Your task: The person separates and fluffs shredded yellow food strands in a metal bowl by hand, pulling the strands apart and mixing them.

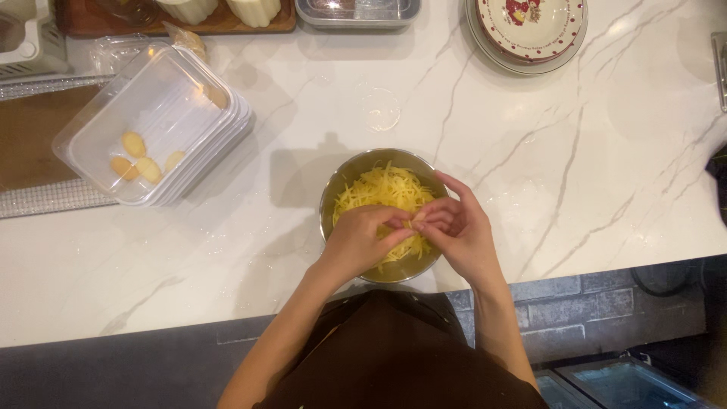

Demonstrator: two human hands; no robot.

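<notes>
A round steel bowl [342, 176] stands near the front edge of the white marble counter [530, 167], filled with thin yellow shreds [382, 188]. Both of my hands hover over the bowl's near half. My left hand [362, 241] and my right hand [458, 231] meet fingertip to fingertip, pinching a small bunch of the yellow shreds between them. The near part of the bowl is hidden under my hands.
A clear plastic tray [155, 125] with a few pale yellow slices sits at the left on a stack of similar trays. At the back edge are a stack of patterned plates [530, 30], a steel container [356, 11] and a wooden board [83, 23]. The counter's front edge runs just below the bowl.
</notes>
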